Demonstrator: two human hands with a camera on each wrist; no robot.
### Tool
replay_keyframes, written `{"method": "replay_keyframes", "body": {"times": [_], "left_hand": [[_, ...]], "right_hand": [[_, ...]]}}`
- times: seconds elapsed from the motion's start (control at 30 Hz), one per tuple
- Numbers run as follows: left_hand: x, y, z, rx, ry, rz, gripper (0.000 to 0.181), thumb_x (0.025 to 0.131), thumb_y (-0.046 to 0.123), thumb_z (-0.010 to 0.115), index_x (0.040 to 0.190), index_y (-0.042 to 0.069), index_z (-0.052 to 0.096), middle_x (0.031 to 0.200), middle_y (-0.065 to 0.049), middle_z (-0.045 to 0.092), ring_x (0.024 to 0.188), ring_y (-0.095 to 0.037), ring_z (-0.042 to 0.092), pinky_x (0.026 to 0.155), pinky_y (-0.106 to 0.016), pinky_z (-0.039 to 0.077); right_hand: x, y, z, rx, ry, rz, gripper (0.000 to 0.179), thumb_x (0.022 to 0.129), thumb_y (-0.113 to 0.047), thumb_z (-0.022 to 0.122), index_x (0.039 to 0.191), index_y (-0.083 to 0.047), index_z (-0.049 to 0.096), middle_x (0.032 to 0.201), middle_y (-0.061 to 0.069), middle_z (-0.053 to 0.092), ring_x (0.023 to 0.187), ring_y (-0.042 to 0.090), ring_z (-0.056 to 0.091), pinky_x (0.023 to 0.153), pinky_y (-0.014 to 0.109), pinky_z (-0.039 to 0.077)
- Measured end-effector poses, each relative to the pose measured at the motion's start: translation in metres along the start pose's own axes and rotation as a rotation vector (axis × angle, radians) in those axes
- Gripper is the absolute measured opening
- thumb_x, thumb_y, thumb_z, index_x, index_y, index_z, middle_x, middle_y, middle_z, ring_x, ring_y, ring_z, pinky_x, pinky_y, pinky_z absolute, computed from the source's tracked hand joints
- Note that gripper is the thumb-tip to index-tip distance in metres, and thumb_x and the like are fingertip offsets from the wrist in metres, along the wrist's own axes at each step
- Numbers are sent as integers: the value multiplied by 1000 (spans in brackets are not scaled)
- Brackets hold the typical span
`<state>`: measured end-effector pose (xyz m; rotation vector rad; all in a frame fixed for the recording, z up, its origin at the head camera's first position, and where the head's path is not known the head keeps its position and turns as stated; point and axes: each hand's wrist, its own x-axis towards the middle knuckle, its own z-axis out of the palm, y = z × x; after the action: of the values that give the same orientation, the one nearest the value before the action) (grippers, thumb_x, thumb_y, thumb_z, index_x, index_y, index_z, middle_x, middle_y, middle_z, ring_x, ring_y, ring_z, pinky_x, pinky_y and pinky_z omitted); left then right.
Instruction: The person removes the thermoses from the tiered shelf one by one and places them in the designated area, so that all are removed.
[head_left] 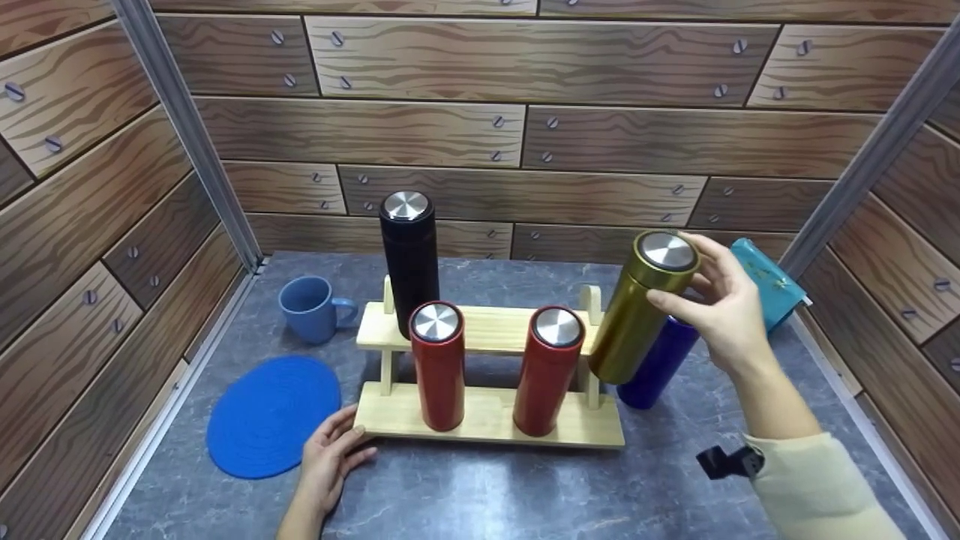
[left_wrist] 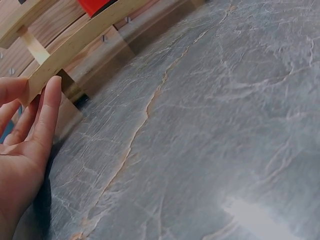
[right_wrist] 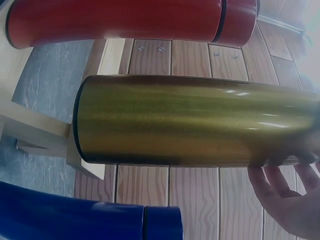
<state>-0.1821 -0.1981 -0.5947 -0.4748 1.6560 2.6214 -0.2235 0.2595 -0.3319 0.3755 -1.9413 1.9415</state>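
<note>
Shelving, apparently: my right hand [head_left: 725, 306] grips a gold cylindrical metal bottle [head_left: 634, 326], left hand [head_left: 328, 461] a pale two-tier wooden rack [head_left: 487, 418]; alignment probably needed.

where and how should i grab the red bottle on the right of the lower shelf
Probably best round its upper body, just below the lid, coming from the front. The right red bottle stands upright on the lower shelf, a smooth cylinder with no handle, and nothing blocks its front; the gold bottle in the right hand is close on its right.
</note>
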Motion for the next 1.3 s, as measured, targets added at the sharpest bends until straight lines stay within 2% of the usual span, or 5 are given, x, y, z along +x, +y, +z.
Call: {"method": "replay_keyframes", "body": {"times": [0.13, 0.3, 0.53, 0.8, 1.3], "left_hand": [[0, 0, 0, -2, -11, -2, 56, 82, 3, 68, 132, 0, 45, 117, -12, 56, 92, -27, 63, 73, -45, 56], [0, 0, 1, -6, -20, -2, 55, 82, 3, 68, 132, 0, 45, 118, -12, 56, 92, -27, 62, 73, -44, 56], [0, 0, 1, -9, -16, 8, 55, 82, 2, 68, 132, -1, 46, 117, -13, 56, 91, -27, 63, 71, -44, 57], [0, 0, 0, 1, -12, 1, 58, 81, 4, 70, 133, 0, 45, 117, -13, 56, 92, -28, 63, 72, -44, 57], [0, 0, -1, -17, -14, -1, 57, 81, 3, 69, 132, -1, 45, 117, -13, 56, 92, -29, 63, 73, -44, 56]], "right_hand": [[-9, -2, -7, 22, -2, -7, 71, 66, 20, 71, 130, -4, 50, 118, 10, 60, 98, 28, 57, 75, 31, 56], [-20, 0, -18, 73, -56, -70, 70, 68, 22, 67, 132, -1, 47, 119, 11, 59, 100, 26, 57, 77, 30, 56], [-35, 8, -29, 71, -92, -101, 71, 69, 23, 66, 133, 2, 44, 119, 12, 59, 99, 23, 58, 79, 27, 54], [-52, 22, -39, 0, -19, -47, 71, 68, 23, 68, 132, 1, 45, 119, 8, 60, 100, 19, 59, 82, 24, 52], [-63, 45, -68, 97, 75, -58, 73, 66, 31, 62, 131, 6, 43, 120, 9, 59, 100, 20, 59, 80, 24, 54]]}}
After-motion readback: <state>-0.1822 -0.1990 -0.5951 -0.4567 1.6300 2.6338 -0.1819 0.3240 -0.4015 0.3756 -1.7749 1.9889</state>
